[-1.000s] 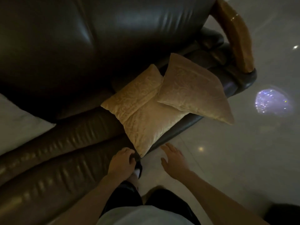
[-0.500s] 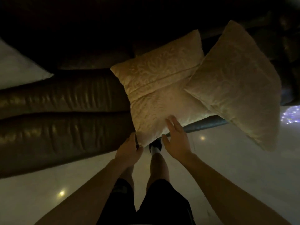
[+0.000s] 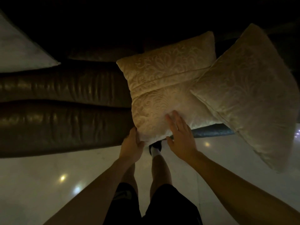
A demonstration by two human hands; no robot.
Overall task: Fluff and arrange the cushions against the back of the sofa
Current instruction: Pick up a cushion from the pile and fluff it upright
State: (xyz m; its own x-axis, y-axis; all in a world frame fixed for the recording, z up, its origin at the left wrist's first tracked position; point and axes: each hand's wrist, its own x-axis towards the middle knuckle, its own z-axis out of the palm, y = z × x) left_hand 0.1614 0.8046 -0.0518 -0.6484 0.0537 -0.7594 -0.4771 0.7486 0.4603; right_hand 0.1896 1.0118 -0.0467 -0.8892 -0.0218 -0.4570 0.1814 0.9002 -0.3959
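A beige patterned cushion (image 3: 164, 88) lies flat on the seat of a dark leather sofa (image 3: 65, 111), its near corner hanging over the seat's front edge. My left hand (image 3: 132, 146) grips that corner from the left and below. My right hand (image 3: 179, 133) grips it from the right, fingers spread on top and thumb under the edge. A second beige cushion (image 3: 246, 95) overlaps the first on the right and sticks out past the seat over the floor. The sofa back is lost in darkness.
A white cushion (image 3: 21, 52) lies on the seat at the far left. Glossy pale floor (image 3: 48, 184) runs along the sofa front. My legs and a dark shoe (image 3: 155, 147) stand just below the held corner.
I have leaned in closer over the sofa. Both hands moved up from the seat's front edge and took hold of the near corner of the middle cushion.
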